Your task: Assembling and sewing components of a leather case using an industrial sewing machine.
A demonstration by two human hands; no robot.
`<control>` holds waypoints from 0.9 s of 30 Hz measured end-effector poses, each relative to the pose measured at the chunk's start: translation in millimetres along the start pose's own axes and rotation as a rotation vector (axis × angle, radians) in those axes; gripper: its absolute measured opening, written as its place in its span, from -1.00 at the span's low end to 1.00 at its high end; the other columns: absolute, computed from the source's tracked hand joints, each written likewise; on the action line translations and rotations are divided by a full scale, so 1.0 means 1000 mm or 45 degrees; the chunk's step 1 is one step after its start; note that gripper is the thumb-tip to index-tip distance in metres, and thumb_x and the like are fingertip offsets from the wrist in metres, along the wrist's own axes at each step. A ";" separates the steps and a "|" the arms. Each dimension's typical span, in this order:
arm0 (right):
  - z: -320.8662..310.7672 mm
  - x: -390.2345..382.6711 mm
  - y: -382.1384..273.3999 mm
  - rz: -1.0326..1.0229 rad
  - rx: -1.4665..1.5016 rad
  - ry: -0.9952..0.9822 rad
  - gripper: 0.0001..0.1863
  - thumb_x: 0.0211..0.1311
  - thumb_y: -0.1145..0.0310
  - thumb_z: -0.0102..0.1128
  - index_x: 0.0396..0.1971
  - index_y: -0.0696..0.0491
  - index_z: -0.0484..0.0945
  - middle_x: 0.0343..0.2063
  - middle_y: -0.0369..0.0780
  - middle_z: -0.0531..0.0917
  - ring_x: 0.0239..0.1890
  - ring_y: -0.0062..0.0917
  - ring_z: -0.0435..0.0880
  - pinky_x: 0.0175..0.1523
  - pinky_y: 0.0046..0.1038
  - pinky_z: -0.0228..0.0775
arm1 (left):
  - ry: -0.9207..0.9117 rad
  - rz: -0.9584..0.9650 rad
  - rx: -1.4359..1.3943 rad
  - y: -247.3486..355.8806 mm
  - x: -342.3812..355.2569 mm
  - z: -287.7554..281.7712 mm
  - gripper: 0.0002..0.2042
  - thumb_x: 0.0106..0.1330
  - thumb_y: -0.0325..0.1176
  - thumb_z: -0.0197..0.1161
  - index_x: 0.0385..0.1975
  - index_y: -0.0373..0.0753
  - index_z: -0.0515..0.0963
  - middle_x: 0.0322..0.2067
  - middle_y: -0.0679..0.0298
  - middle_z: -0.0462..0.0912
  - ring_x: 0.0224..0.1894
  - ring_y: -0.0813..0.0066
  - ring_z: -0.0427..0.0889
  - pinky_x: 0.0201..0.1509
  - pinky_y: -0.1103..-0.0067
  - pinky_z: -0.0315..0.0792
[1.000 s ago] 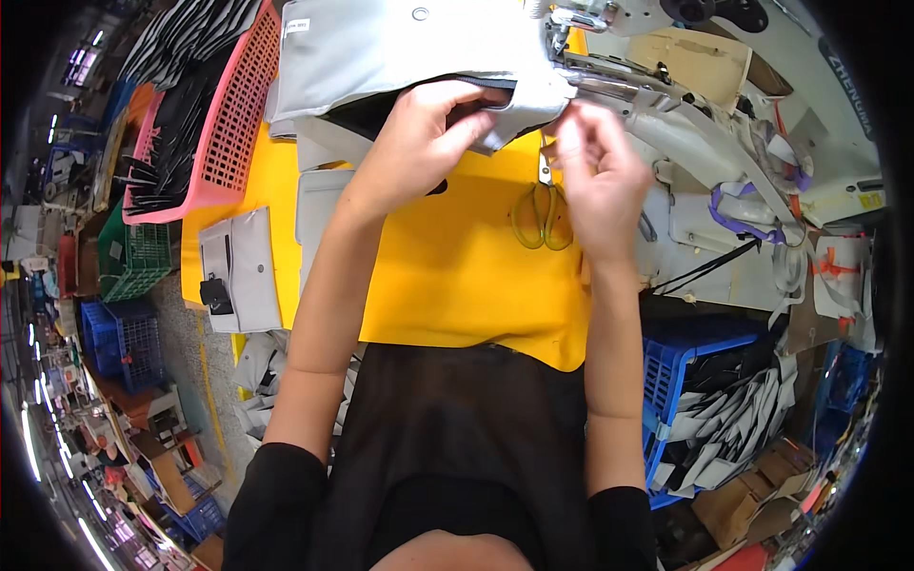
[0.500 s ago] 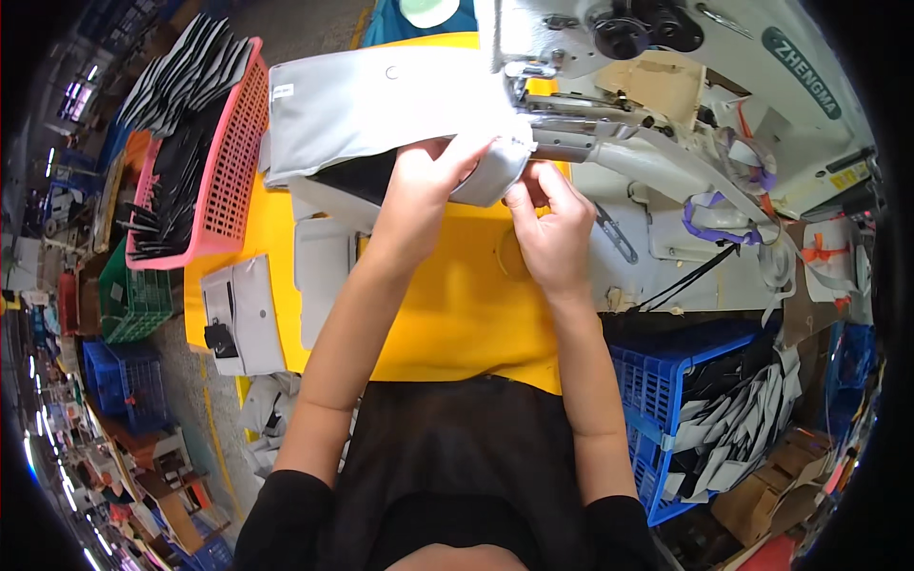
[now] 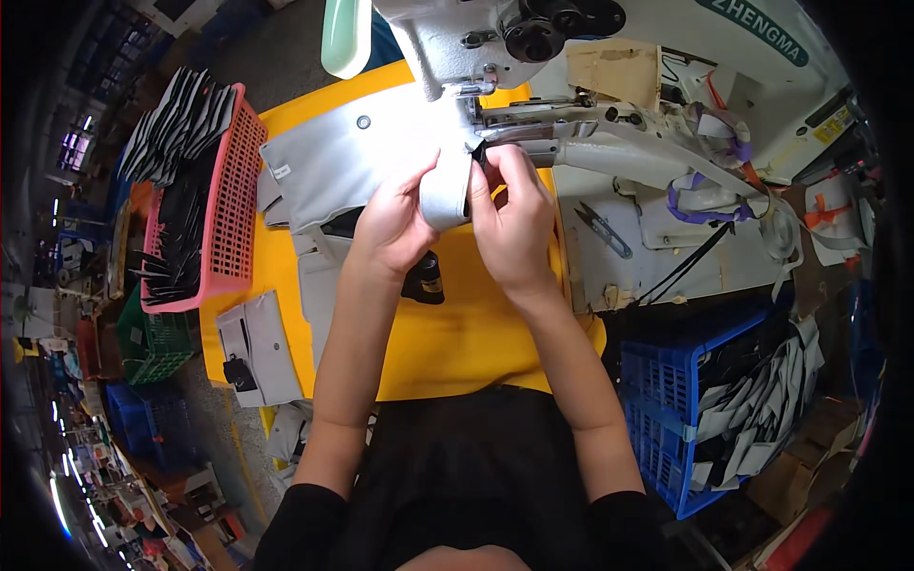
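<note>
A light grey fabric pouch [image 3: 319, 171] with a round metal snap lies under the lit head of a white sewing machine [image 3: 438, 52]. My left hand [image 3: 392, 228] is closed on the pouch's near part, thumb on top, where a strip of the grey cloth curls over. On the other side of that curl, the fingertips of my right hand [image 3: 517, 219] pinch its dark edge close to the machine's narrow arm [image 3: 533, 143]. A black piece with a small gold mark [image 3: 425, 282] hangs below my left hand. My hands hide part of the pouch.
A yellow work surface [image 3: 476, 343] spreads beneath my hands. Left stands a pink basket [image 3: 228, 209] of black and grey pieces, near another grey pouch [image 3: 262, 350]. Thread snips [image 3: 606, 231] lie right of my right hand. A blue crate [image 3: 659, 409] holds more grey pieces.
The view has shifted. My hands have turned the pouch's near edge, which now curls up between them. A black piece with a gold mark has come into sight below my left hand.
</note>
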State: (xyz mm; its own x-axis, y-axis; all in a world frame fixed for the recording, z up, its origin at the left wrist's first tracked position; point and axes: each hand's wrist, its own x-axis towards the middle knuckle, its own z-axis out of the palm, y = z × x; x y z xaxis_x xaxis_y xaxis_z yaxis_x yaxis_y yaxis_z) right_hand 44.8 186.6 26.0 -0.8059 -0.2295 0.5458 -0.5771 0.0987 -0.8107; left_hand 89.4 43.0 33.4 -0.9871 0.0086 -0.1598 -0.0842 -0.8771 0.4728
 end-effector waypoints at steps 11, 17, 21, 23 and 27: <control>-0.023 0.009 0.005 -0.055 0.198 -0.127 -0.91 0.25 0.57 0.17 -0.25 0.15 0.51 -0.43 -0.30 0.55 -0.45 -0.61 0.43 -0.33 -0.58 0.29 | 0.558 0.293 0.679 -0.016 -0.017 0.021 -0.82 0.33 -0.44 0.28 -0.18 -0.43 0.59 -0.39 0.23 0.61 -0.40 0.62 0.54 -0.35 0.77 0.38; -0.035 0.026 0.001 -0.239 0.174 -0.236 -0.92 0.24 0.58 0.17 -0.28 0.16 0.54 -0.37 -0.30 0.56 -0.47 -0.63 0.40 -0.35 -0.60 0.29 | 0.487 0.329 0.648 -0.021 -0.011 -0.002 -0.83 0.28 -0.43 0.34 -0.22 -0.38 0.61 -0.48 0.34 0.52 -0.49 0.69 0.38 -0.42 0.80 0.23; -0.036 0.029 -0.006 -0.244 0.089 -0.296 -0.93 0.24 0.59 0.17 -0.29 0.16 0.54 -0.34 -0.29 0.57 -0.47 -0.64 0.40 -0.35 -0.60 0.29 | 0.436 0.414 0.687 -0.019 -0.014 0.014 -0.83 0.27 -0.43 0.35 -0.23 -0.38 0.61 -0.48 0.34 0.53 -0.48 0.69 0.40 -0.39 0.79 0.26; -0.035 0.029 -0.009 -0.190 0.046 -0.308 -0.94 0.23 0.60 0.18 -0.31 0.16 0.54 -0.33 -0.28 0.57 -0.47 -0.64 0.41 -0.36 -0.59 0.29 | 0.408 0.485 0.733 -0.017 -0.016 0.030 -0.82 0.25 -0.42 0.36 -0.24 -0.39 0.61 -0.47 0.33 0.56 -0.47 0.67 0.44 -0.36 0.78 0.31; -0.030 0.027 -0.012 -0.173 -0.068 -0.227 -0.96 0.22 0.60 0.19 -0.34 0.17 0.54 -0.35 -0.28 0.57 -0.48 -0.64 0.40 -0.37 -0.59 0.29 | 0.443 0.692 0.892 -0.024 -0.009 0.060 -0.79 0.24 -0.42 0.36 -0.24 -0.43 0.59 -0.40 0.24 0.61 -0.40 0.62 0.51 -0.30 0.75 0.38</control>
State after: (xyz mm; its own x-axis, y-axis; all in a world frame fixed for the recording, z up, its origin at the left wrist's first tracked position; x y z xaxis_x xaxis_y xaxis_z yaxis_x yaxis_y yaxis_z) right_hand 26.1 208.7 56.4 -0.6870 -0.4113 0.5991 -0.6887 0.1054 -0.7174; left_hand 91.8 92.5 75.6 -0.8288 -0.5581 0.0396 0.2008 -0.2306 0.9521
